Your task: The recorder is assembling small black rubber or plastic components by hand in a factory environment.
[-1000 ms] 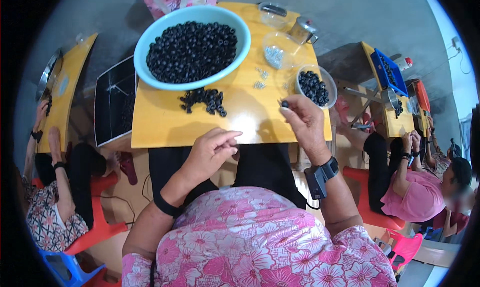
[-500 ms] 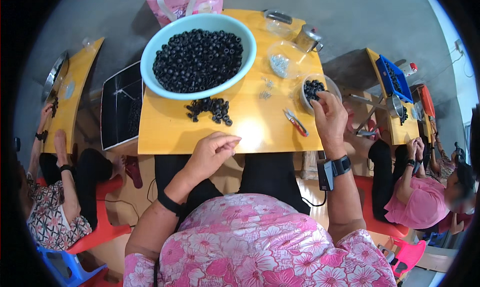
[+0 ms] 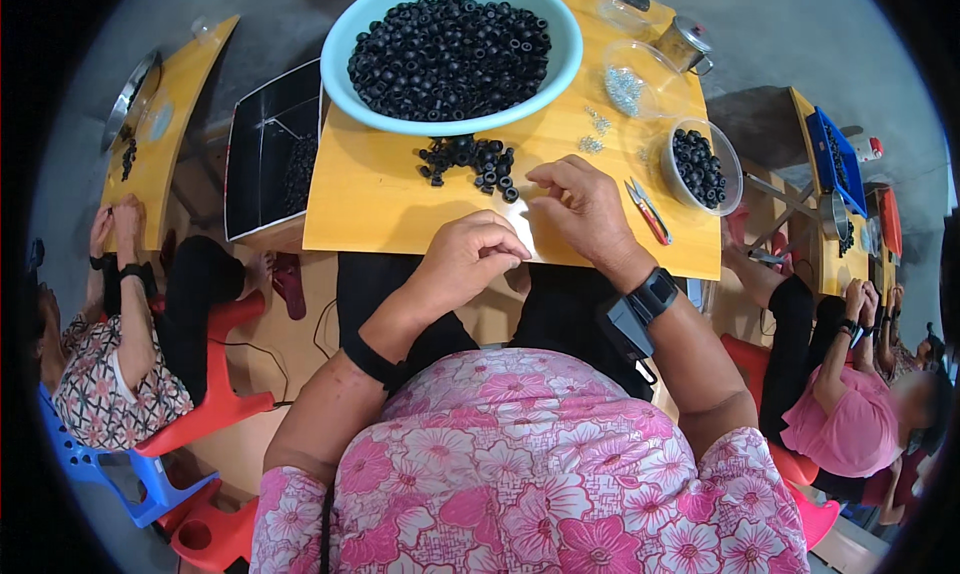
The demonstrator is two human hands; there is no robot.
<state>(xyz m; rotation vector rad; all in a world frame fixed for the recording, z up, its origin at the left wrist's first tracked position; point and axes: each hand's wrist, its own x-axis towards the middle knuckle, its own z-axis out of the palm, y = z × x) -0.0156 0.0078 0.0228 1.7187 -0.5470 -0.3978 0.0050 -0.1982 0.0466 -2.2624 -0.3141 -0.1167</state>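
My left hand (image 3: 468, 262) is at the table's front edge, thumb and fingers pinched together; whatever may be between them is hidden. Just to its right, my right hand (image 3: 583, 214) hovers over the tabletop with thumb and forefinger apart, and nothing shows between them. Beyond both hands lies a loose pile of small black ring-shaped pieces (image 3: 465, 161). A pair of thread snips (image 3: 648, 212) with red handles rests right of my right hand. Next to the snips, a clear round tub (image 3: 733, 187) contains more black pieces.
A large light-blue basin (image 3: 571, 49) full of black pieces stands at the back. Small silvery parts (image 3: 590, 145) lie right of centre, near a clear tub (image 3: 660, 107) with more of them. A metal cup (image 3: 683, 46) stands behind. Co-workers sit at tables on either side.
My right hand has left the tub of black pieces and come left, close to my left hand; its fingers have parted. The whole view has shifted, so the table appears higher and further right.
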